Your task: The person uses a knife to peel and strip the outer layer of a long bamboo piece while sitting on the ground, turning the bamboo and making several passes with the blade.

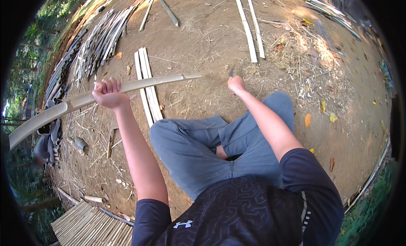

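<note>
Grasping one long bamboo strip [146,83], the left hand [111,93] is concealing a short mid-section, the strip extending crosswise at front left. The right hand [237,85] is clenching one knife [231,71], its handle being hidden and its blade blurred. Two pale slats [245,28] are lying beyond the right hand.

As seen from beside the work area, the long curved strip [144,84] is woody, bamboo-like material, smooth and low-sheen along its face, interrupted by a ridged node; the small dark blade [231,72] is too blurred to confirm its finish. The pale slats [153,103] are smooth, split wood-like stock. Trousers [186,148]: matt woven cloth; shirt [237,208]: dark fabric, tonally patterned; ground [203,47]: dry, rough, matt earth.
</note>
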Demonstrator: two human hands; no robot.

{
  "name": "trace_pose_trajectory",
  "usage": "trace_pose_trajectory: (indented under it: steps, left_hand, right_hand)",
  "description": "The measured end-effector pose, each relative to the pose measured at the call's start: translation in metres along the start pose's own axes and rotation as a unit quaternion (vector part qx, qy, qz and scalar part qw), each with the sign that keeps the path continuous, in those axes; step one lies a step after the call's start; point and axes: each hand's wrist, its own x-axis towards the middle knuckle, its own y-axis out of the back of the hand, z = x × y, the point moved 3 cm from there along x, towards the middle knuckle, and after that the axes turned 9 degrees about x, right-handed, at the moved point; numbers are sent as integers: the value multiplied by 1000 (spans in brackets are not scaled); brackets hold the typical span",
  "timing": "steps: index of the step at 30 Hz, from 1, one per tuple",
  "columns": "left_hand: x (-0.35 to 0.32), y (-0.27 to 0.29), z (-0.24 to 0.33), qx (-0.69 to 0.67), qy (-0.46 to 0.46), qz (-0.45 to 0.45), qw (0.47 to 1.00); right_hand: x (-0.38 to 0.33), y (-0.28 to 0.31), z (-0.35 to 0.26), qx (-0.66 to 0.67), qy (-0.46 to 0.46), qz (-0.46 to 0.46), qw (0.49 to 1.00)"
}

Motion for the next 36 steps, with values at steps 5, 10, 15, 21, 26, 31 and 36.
trace_pose_trajectory:
  steps: [5,10,15,21,26,31,36]
  left_hand:
    - [-20,0,-7,0,22,-34,999]
    - [-26,2,-13,-19,14,-73,997]
    - [-18,9,-10,-4,-2,-66,998]
    - [-11,15,-10,3,7,-78,997]
    - [-20,-21,-36,-79,39,-94,992]
    - [-5,-4,-22,-45,14,-101,994]
    - [-9,-8,-24,-66,23,-105,992]
  right_hand:
    - [15,-15,-16,-198,83,-106,971]
    - [76,49,28,-250,-8,-81,965]
    - [103,153,61,-298,-77,-34,951]
    - [99,263,105,-245,-120,77,959]
    - [115,395,156,-20,-152,106,982]
    - [89,371,104,497,-249,-157,816]
    - [62,403,101,728,-109,-93,671]
